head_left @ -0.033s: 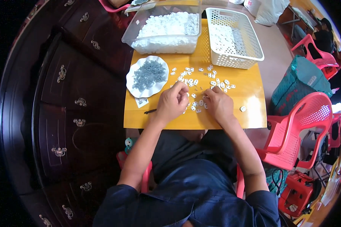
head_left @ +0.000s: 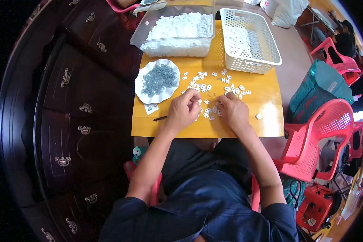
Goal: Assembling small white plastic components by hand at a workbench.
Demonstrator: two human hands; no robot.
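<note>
My left hand [head_left: 184,111] is closed over the yellow tabletop [head_left: 171,127], its fingers curled in. Whatever it may hold is hidden by the fingers. Opposite it, my right hand [head_left: 234,111] has thumb and fingertips pressed together low among the small white plastic pieces [head_left: 206,101]; anything in that pinch is too small to make out. These pieces are rounded oblongs with two dark holes, scattered between and beyond both hands. A few thin grey screw-like bits [head_left: 214,94] lie between the hands. To the left, a white scalloped plate [head_left: 140,86] bears a heap of grey screw-like pieces [head_left: 159,79].
A clear plastic bin [head_left: 135,37] full of white pieces stands at the back. Beside it is a white perforated basket [head_left: 273,50] with more pieces. A black pen-like stick [head_left: 160,118] lies near my left wrist. Dark drawers [head_left: 54,121] stand left, a pink chair [head_left: 306,141] right.
</note>
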